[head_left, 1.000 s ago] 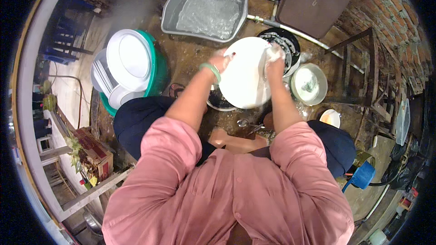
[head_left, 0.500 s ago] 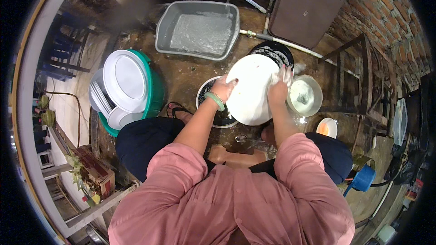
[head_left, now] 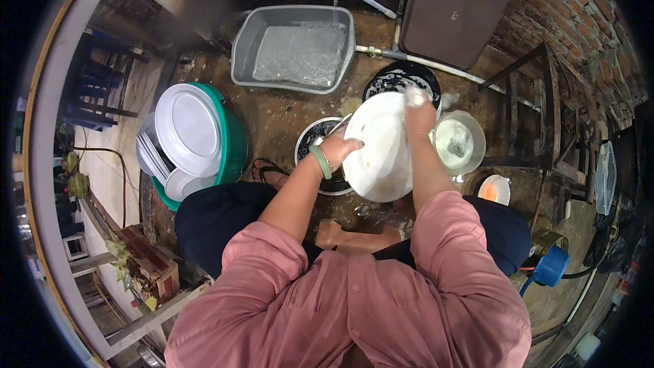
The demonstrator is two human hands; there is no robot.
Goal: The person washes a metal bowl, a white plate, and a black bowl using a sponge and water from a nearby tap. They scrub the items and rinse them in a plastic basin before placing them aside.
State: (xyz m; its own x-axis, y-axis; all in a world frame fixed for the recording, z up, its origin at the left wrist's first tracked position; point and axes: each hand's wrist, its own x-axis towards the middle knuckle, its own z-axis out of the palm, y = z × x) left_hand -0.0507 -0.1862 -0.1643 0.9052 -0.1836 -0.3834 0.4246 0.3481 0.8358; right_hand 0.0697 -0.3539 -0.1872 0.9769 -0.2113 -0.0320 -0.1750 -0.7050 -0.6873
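Note:
A large white oval plate (head_left: 379,153), tilted and marked with small brownish-red specks, is held up between my knees. My left hand (head_left: 336,148), with a green bangle at its wrist, grips the plate's left edge, thumb on top. Foam covers my right hand (head_left: 419,114), whose curled fingers press near the plate's upper right rim; what they hold is hidden by suds and blur. Behind the plate, a round white-rimmed basin (head_left: 304,160) with dark contents is partly covered. Right of my right hand stands a pale bowl (head_left: 475,129) of soapy, greenish-white liquid.
A green tub (head_left: 235,143) at left holds several white plates (head_left: 187,129). Water falls into a grey rectangular basin (head_left: 238,71) at the back. Beyond the held plate sits a black foamy basin (head_left: 402,78). A small bowl (head_left: 503,187) with orange residue and a blue dipper (head_left: 550,266) lie at right.
The plate has come nearer to me and tilted more, showing its specks. My right hand has shifted along the rim, its fingers more curled. My left hand keeps its edge grip, slightly lower.

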